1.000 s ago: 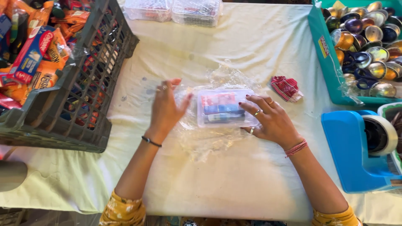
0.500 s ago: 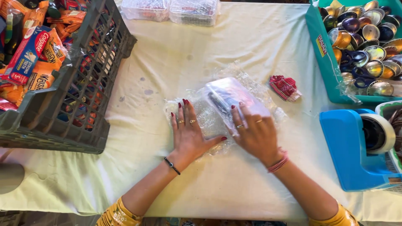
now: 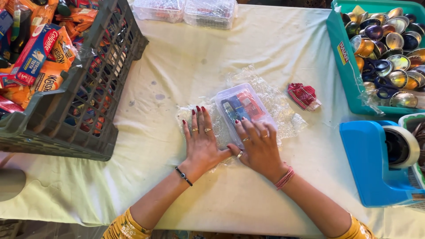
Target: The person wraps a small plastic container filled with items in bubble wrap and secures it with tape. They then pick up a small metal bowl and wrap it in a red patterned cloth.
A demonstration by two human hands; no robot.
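head view: the clear box (image 3: 242, 108) lies on bubble wrap (image 3: 283, 110) mid-bench, long axis slanting away to the left. right hand (image 3: 259, 148) lies flat, fingertips on its near end; left hand (image 3: 202, 144) presses wrap beside it, grasping nothing.

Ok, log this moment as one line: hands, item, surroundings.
left hand: flat on bubble wrap | right hand: on clear plastic box | box: lying on wrap, uncovered | tape dispenser: at right, untouched
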